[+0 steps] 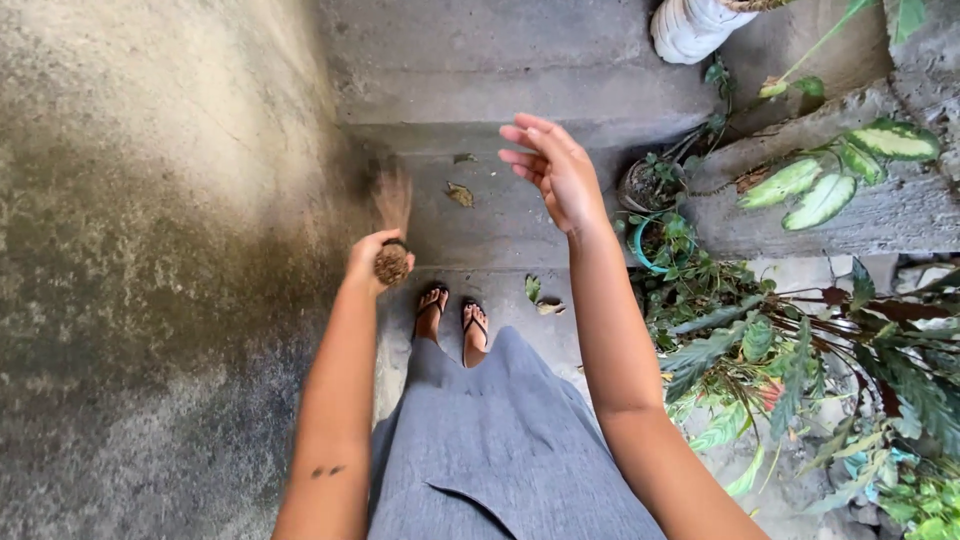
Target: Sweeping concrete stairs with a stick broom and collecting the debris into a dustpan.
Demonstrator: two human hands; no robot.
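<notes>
Sweeping on the concrete steps

My left hand (372,255) gripped the stick broom (392,225); my right hand (552,172) hung open, far right.

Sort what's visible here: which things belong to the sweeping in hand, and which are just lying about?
In use:
- left hand gripping a brown stick-bundle broom, blurred
- dry fallen leaves on the grey concrete steps

Lying about:
- right hand, open, holding nothing
- white sack
- small potted plants
- green leafy plants
</notes>
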